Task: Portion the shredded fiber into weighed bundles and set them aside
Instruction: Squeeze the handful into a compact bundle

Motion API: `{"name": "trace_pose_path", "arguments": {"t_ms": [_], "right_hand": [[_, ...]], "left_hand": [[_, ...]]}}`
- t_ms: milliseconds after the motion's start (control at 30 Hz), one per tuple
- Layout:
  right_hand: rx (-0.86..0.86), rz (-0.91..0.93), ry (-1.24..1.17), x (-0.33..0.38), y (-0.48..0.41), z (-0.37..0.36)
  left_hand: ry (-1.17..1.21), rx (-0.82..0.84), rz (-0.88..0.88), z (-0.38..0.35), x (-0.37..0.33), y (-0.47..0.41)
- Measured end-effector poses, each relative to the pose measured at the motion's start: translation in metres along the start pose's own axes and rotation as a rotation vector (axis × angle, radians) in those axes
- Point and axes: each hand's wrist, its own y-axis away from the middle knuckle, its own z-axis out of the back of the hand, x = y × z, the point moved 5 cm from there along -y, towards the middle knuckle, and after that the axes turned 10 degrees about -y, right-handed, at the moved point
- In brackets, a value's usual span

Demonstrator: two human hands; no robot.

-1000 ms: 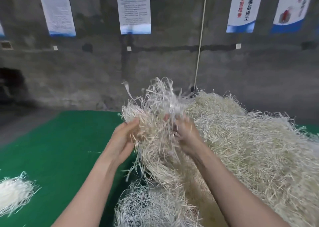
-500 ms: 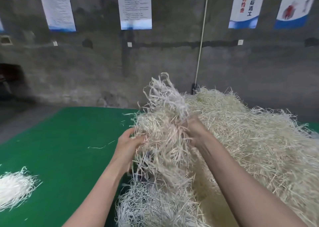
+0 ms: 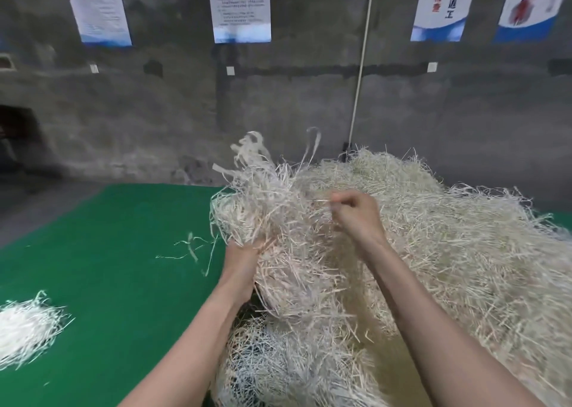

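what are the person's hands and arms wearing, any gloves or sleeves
Nothing shows: the left hand and right hand are ungloved, no rings seen; the left forearm and right forearm are bare to the frame edge, no sleeve, watch or band in view.

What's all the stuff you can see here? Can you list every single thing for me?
big fibre pile: one, pale straw colour, right side, reaching back towards the wall
lifted clump: one, pale cream, held up at the pile's left edge
small bundle: one, white, on the mat at far left
loose strands: a few, white, on the mat left of the clump
mat: one, green, under everything
posters: four in clear view, white with blue bottoms, high on the wall
cord: one, white, running down the wall
wall: one, grey, behind
left hand: one, gripping the clump from below
right hand: one, pinching strands at the clump's right
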Motion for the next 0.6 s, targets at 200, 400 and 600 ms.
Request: {"name": "trace_pose_path", "arguments": {"t_ms": [200,400,600], "right_hand": [[0.643,-0.129,1.017,-0.127,0.028,-0.039],[0.641,-0.108,1.144,-0.184,0.036,0.009],[0.383,0.285,0.984,-0.049,0.027,-0.008]], "left_hand": [[-0.096,0.141,-0.033,-0.002,-0.039,0.008],[-0.115,0.015,-0.148,0.046,-0.079,0.006],[-0.240,0.112,-0.157,0.029,-0.082,0.016]]}}
